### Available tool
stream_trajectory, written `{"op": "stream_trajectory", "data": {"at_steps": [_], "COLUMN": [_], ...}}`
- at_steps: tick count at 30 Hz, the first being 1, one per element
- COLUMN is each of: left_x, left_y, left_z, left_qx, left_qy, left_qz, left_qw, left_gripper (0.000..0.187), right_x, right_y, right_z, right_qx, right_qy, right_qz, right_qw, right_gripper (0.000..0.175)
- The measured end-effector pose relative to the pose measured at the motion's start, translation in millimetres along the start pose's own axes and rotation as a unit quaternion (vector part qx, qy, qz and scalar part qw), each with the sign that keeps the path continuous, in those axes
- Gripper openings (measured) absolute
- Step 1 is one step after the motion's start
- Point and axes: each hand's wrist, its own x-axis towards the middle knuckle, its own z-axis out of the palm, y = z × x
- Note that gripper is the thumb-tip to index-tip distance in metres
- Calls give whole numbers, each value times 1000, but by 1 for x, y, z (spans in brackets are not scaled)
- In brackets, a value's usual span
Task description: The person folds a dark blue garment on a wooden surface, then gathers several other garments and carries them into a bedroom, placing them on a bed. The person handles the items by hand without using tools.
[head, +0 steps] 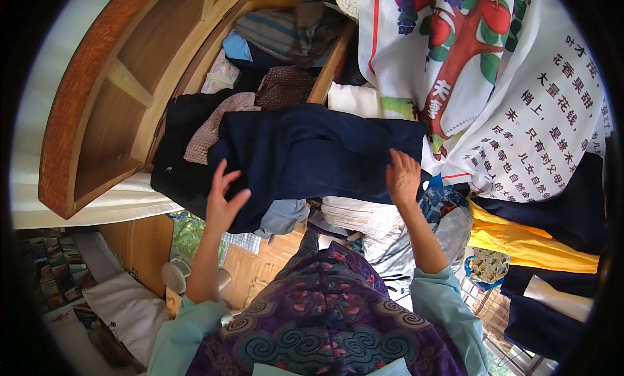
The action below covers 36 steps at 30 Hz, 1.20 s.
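A dark navy garment point(321, 156), partly folded and creased, lies crosswise in front of me. My left hand point(224, 200) is at its left end, thumb and fingers spread, with nothing held. At the right end, my right hand point(403, 178) is flat with extended fingers, over or touching the cloth; contact is hard to tell. Black cloth point(180, 132) and a pinkish knitted piece point(214, 127) lie to the left of the navy garment. Behind it, a brown knitted item point(285, 88) and a striped grey cloth point(273, 32) fill a wooden chest point(331, 59).
The chest's raised wooden lid point(102, 83) stands at the left. A printed white cloth point(526, 117) hangs at the right, bearing writing and apple-tree pictures. White striped bedding point(360, 220), a clear plastic bag point(438, 239) and yellow cloth point(526, 239) lie nearer me. Wooden floor point(253, 264) shows below.
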Motion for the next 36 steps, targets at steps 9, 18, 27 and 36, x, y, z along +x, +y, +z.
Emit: {"op": "stream_trajectory", "data": {"at_steps": [9, 18, 27, 36], "left_x": [-74, -58, -44, 55], "left_y": [-35, 67, 86, 4], "left_z": [-29, -30, 56, 41], "left_qx": [439, 48, -364, 116], "left_qy": [76, 124, -99, 39], "left_qz": [136, -23, -59, 146], "left_qw": [885, 991, 924, 982], "left_gripper": [43, 18, 44, 49], "right_x": [0, 14, -8, 30], "right_y": [-64, -126, -195, -109], "right_z": [-3, -52, -81, -48], "right_qx": [171, 355, 453, 813], "right_qy": [-73, -91, -122, -104], "right_qz": [-58, -126, -170, 229], "right_qw": [981, 922, 866, 525], "right_gripper": [32, 39, 67, 23]}}
